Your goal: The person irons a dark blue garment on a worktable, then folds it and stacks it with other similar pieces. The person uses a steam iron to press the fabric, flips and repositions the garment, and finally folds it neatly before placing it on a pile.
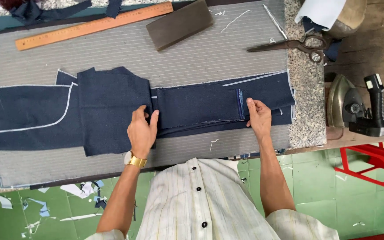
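Navy fabric strip (196, 106) pressed flat by left hand (141, 132) and right hand (258, 118)

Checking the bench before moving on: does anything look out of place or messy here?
On the table nothing stands out: the navy fabric pieces lie flat under both hands. Only the green floor is untidy, with fabric scraps scattered under the table edge.

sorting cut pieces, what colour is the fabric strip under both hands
Dark navy blue fabric strip, with pale chalk lines on pieces nearby; head view.
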